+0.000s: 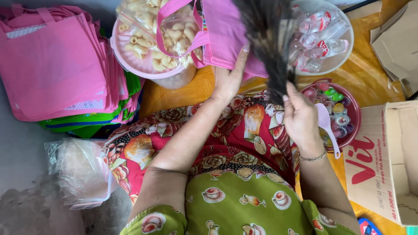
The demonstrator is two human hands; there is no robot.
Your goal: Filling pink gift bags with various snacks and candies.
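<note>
We saw an orange floor mat (191,89) carrying a pink tub of crackers (130,61), a clear basin (344,52), a maroon bowl (353,115), and a cardboard box (383,165); pink bags (52,65) lay stacked alongside.
</note>
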